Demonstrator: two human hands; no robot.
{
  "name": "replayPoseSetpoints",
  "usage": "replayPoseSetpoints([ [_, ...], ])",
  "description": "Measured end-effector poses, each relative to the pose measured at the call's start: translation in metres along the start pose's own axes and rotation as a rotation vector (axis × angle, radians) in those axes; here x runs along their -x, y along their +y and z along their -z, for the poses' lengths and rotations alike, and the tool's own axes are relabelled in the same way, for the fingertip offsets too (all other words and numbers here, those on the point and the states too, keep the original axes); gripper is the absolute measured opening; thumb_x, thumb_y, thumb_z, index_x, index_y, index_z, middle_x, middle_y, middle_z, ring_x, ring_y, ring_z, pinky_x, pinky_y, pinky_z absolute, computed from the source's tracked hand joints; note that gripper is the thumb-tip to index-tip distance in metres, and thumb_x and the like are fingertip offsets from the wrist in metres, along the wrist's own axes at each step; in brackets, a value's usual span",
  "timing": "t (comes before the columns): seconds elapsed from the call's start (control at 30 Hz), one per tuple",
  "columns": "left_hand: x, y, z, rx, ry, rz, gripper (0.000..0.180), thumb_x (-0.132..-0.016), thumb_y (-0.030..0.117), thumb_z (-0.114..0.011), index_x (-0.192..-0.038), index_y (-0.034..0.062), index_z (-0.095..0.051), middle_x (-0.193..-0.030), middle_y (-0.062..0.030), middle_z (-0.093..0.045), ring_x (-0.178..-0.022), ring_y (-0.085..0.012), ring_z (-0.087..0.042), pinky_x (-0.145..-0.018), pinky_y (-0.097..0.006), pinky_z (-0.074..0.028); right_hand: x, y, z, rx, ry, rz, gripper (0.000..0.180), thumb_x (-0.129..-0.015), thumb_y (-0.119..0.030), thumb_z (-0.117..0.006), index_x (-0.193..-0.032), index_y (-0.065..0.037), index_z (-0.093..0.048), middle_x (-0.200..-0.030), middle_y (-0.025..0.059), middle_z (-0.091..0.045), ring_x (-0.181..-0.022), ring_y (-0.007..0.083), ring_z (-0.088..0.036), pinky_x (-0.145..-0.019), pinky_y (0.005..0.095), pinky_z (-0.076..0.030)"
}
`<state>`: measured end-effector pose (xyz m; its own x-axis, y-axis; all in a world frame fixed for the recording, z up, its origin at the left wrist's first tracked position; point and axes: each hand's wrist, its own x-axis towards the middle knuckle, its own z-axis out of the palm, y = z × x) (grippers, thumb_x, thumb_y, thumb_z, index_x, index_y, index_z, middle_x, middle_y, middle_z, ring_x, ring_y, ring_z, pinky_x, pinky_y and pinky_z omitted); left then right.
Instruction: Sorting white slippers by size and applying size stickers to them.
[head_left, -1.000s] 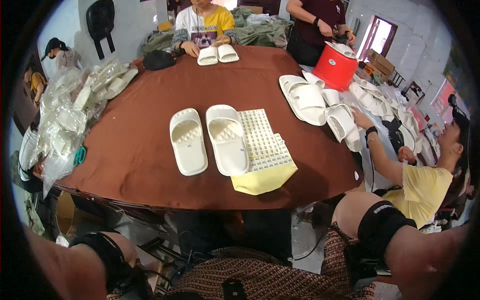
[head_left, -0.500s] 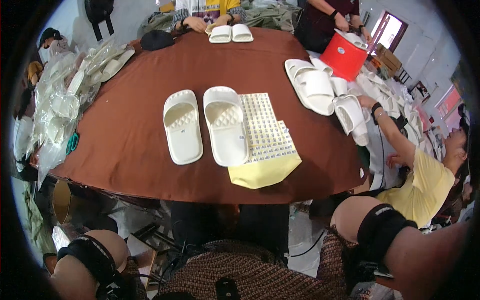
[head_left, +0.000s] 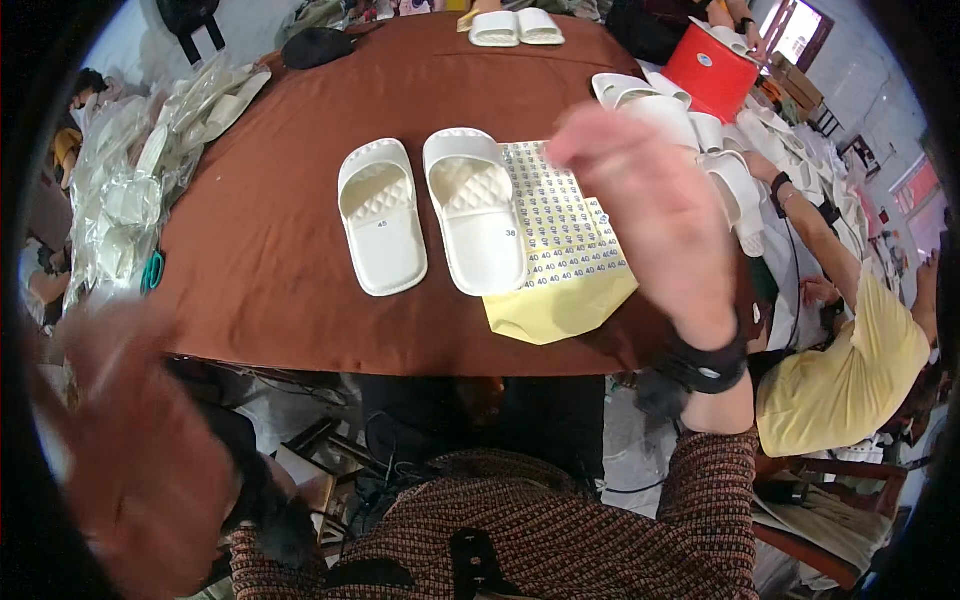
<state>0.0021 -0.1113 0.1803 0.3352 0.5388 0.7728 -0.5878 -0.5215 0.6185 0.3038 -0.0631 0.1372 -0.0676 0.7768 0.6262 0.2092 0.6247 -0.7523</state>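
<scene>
On the brown cloth two white slippers lie side by side, toes toward me: the left slipper (head_left: 385, 240) and the right slipper (head_left: 483, 248), each with a small printed mark on its sole. Partly under the right slipper are sheets of small printed stickers (head_left: 556, 215) with a plain yellow lower part (head_left: 560, 318). My right hand (head_left: 650, 210) passes over the right side of the sticker sheets, smeared by motion, so its fingers are unclear. At the lower left, off the table's edge, my left hand (head_left: 140, 440) is strongly blurred. I see nothing held in either hand.
Plastic-wrapped slippers (head_left: 130, 195) and teal scissors (head_left: 152, 271) lie at the left edge. A black cap (head_left: 315, 47) and another slipper pair (head_left: 517, 28) are at the far side. Right are a red bucket (head_left: 708, 70), piled slippers and a person's yellow sleeve (head_left: 850, 370).
Both my hands have come up from beside my body: the right over the sticker sheets, the left at the lower left. The view has shifted; the slippers look unmoved on the cloth.
</scene>
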Motion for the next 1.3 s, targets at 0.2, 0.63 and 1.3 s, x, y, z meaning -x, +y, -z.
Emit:
replayPoseSetpoints([
  [0.2, 0.014, -0.110, 0.014, -1.050, -0.093, 0.231, 0.028, -0.084, 0.008, -0.060, -0.111, 0.0011, -0.062, -0.114, -0.0163, -0.060, -0.106, -0.0324, -0.057, -0.094, -0.040, -0.042, 0.040, 0.081, -0.005, 0.558, -0.367, 0.045, 0.026, -0.086, -0.001, -0.051, -0.111, 0.002, -0.056, -0.104, 0.0188, -0.062, -0.097, 0.0329, -0.059, -0.083, 0.0421, -0.045],
  [0.63, 0.051, -0.183, 0.018, -1.315, -0.390, 0.189, 0.039, -0.082, 0.026, -0.067, -0.117, 0.0111, -0.061, -0.127, -0.0113, -0.053, -0.115, -0.0316, -0.049, -0.098, -0.045, -0.036, 0.047, 0.075, -0.023, 0.908, -0.543, 0.174, 0.031, -0.085, -0.005, -0.047, -0.114, 0.003, -0.050, -0.121, 0.0224, -0.056, -0.115, 0.0323, -0.051, -0.095, 0.0406, -0.037],
  [1.3, 0.052, -0.182, 0.019, -1.259, -0.342, 0.249, 0.033, -0.083, 0.023, -0.067, -0.114, 0.0122, -0.065, -0.128, -0.0099, -0.054, -0.118, -0.0302, -0.048, -0.102, -0.044, -0.034, 0.017, 0.113, -0.018, 0.392, -0.328, -0.202, 0.018, -0.086, -0.001, -0.053, -0.104, 0.000, -0.054, -0.088, 0.0180, -0.062, -0.080, 0.0314, -0.063, -0.072, 0.0382, -0.050],
])
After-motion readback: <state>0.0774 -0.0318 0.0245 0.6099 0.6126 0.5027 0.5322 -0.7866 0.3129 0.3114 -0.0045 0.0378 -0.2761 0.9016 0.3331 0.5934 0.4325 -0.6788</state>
